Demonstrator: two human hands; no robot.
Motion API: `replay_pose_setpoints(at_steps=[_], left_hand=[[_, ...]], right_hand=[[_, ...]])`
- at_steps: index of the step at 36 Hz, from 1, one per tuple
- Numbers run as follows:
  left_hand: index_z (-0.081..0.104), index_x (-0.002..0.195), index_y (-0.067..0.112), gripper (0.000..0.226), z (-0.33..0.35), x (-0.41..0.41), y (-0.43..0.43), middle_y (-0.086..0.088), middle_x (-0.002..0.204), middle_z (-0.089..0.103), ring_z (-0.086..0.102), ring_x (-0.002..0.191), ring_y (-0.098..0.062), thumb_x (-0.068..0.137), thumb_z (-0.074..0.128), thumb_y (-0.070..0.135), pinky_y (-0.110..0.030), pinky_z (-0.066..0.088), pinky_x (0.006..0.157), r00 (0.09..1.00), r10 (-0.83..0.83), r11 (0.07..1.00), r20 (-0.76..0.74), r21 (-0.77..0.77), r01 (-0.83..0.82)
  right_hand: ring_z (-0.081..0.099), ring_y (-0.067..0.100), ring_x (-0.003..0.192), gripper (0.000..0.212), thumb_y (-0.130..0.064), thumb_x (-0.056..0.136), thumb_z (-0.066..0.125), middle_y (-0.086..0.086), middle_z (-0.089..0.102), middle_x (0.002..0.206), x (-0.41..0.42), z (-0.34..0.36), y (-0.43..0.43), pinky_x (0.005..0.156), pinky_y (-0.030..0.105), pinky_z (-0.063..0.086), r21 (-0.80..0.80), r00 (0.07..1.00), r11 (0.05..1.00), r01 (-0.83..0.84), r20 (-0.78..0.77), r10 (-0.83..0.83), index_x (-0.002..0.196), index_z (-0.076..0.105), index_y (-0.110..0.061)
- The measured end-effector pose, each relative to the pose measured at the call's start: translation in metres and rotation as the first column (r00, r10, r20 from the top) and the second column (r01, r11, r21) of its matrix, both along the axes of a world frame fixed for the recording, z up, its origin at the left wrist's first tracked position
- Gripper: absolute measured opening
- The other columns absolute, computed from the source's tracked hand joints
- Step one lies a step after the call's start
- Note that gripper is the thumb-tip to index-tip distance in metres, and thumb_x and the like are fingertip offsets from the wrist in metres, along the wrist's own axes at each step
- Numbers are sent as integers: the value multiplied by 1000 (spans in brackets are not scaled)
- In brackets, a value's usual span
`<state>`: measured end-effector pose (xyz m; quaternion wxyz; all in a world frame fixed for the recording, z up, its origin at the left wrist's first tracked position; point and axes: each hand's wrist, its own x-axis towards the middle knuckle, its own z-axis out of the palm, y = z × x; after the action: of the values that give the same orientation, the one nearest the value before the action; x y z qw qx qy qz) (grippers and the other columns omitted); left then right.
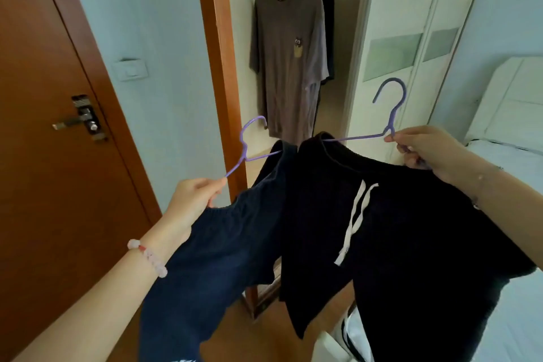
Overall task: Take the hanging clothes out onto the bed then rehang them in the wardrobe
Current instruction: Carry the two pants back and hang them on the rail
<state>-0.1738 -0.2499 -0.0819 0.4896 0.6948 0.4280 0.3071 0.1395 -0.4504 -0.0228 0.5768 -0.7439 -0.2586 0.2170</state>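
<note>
While the left hand (195,198) pinches one thin arm of a purple hanger (244,153) between thumb and curled fingers, the right hand (426,153) grips a second purple hanger (393,117) just under its hook, fingers wrapped around the wire. Both hangers are slim, smooth and rounded, with open curved hooks rising above the fingertips. From the left fingers a navy garment (211,258) of finely ribbed cloth with a gathered elastic waist hangs down. Below the right fingers hang black shorts (396,244), matte and soft, with a flat white drawstring (357,214) dangling down the front. The two garments touch between the hands.

Beyond the fingertips, in the open wardrobe, a grey-brown T-shirt (289,62) hangs flat, and a darker garment (327,32) hangs just behind it. The wardrobe's white door (390,38) stands just past the right fingers. An orange-brown wooden upright (217,53) edges the opening beyond the left fingers. To the right of the right hand lies the bed (505,164), its white cover smooth. Open space separates the held clothes from the hanging T-shirt.
</note>
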Motion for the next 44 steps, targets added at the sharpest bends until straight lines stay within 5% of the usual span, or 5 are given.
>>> replay_pose_setpoints(at_steps=[7,16,28,35,44], left_hand=[[59,76,5,27,-4,89,52,-8,67,47,45,67,-18,91,55,27,-28,38,68,993,-113,993,26,-30,114],[53,62,11,35,21,199,147,-5,65,46,45,69,-16,94,49,24,-24,36,66,985,-169,985,-24,27,169],[62,67,8,30,64,296,243,-3,64,52,47,64,-15,93,47,7,-24,38,60,974,-125,986,190,-86,144],[58,66,10,29,72,334,273,-1,63,49,44,63,-14,92,47,10,-31,35,73,953,-84,994,292,-41,100],[62,80,6,22,78,365,292,1,64,47,45,60,-10,94,45,9,-11,38,55,929,-30,996,368,93,-5]], right_hand=[[28,11,42,6,-10,86,63,5,39,64,48,-8,51,35,14,25,5,996,997,79,-48,-79,81,65,-7],[28,13,46,18,-12,90,58,5,39,63,132,10,137,34,14,26,-10,991,992,129,40,-128,100,66,-1],[33,16,53,19,-16,91,57,10,43,70,198,50,236,49,25,32,-59,990,990,124,70,-120,100,67,-4],[32,13,49,15,-15,90,58,8,40,67,223,59,295,37,17,30,6,995,998,68,77,-68,94,68,-5],[37,11,48,18,-13,92,53,5,43,62,253,88,362,38,14,35,15,993,999,-42,108,40,92,68,-4]])
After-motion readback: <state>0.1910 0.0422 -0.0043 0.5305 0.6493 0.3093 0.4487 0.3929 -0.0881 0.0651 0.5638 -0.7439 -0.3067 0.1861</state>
